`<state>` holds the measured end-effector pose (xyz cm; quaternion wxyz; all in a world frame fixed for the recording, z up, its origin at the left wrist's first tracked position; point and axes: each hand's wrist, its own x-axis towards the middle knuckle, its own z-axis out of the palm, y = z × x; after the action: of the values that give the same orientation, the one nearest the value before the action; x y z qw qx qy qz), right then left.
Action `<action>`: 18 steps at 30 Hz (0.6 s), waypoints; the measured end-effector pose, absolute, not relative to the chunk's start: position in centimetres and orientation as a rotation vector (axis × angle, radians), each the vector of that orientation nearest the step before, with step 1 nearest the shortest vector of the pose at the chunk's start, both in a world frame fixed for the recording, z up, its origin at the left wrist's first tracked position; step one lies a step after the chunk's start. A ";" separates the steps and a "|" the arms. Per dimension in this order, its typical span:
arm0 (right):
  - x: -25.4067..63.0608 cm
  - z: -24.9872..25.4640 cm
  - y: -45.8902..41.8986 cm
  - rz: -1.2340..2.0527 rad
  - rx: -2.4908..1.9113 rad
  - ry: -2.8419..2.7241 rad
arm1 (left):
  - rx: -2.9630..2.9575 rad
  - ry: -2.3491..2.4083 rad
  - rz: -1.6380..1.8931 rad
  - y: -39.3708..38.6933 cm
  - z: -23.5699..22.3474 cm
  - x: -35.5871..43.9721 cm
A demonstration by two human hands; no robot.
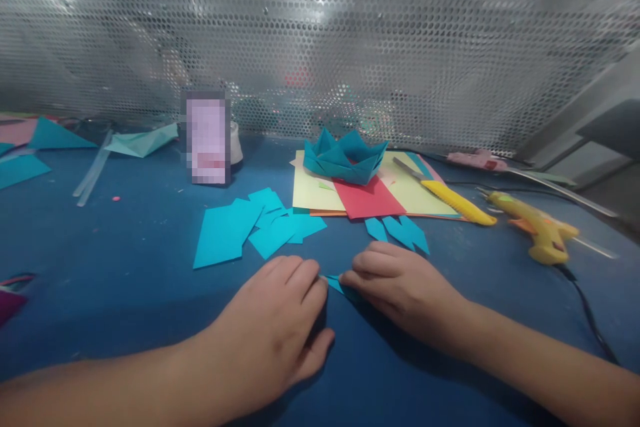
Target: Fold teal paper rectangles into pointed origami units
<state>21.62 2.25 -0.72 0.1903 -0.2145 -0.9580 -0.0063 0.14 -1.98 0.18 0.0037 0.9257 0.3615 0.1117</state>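
Both hands rest low on a blue table (125, 280), fingers curled and pressed onto one small turquoise paper piece (334, 282) between them. My left hand (280, 320) covers its left part; my right hand (395, 283) pinches its right end. Most of that piece is hidden under the fingers. Just beyond lie several loose turquoise paper cut-outs (250, 230) and two or three folded turquoise strips (400, 230).
A folded turquoise paper crown (345, 157) sits on a stack of yellow and red sheets (370, 197). To the right lie a yellow-handled cutter (457, 203) and a yellow glue gun (543, 233) with its cord. A perforated metal screen (320, 33) closes the back. More paper shapes (140, 141) lie far left.
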 end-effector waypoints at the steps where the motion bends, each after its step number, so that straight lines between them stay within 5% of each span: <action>1: 21.6 -0.7 2.3 -0.020 -0.599 -2.690 | 2.909 1.137 0.357 -1.9 0.1 0.2; 18: 22.1 -1.3 2.2 0.014 -0.613 -2.712 | 2.994 1.086 0.559 -1.8 -0.6 0.3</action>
<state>22.06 2.20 -1.27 0.1797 -0.2169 -0.9595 0.0048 0.26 -1.84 -0.59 -0.0460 0.9249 0.3355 0.1727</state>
